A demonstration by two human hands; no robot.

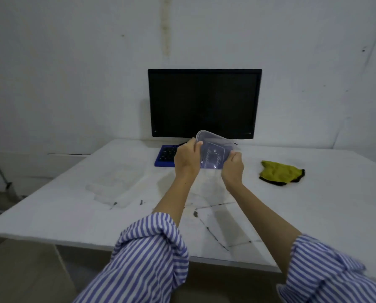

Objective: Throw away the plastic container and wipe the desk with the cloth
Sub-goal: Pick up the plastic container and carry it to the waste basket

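A clear plastic container is held tilted above the white desk, in front of the monitor. My left hand grips its left rim. My right hand grips its right edge. A crumpled yellow cloth with a dark border lies on the desk to the right of my hands, apart from them.
A black monitor stands at the back against the wall, with a blue keyboard below it, partly hidden by my left hand. More clear plastic pieces lie on the desk's left part. Dark cracks and smudges mark the near desk surface.
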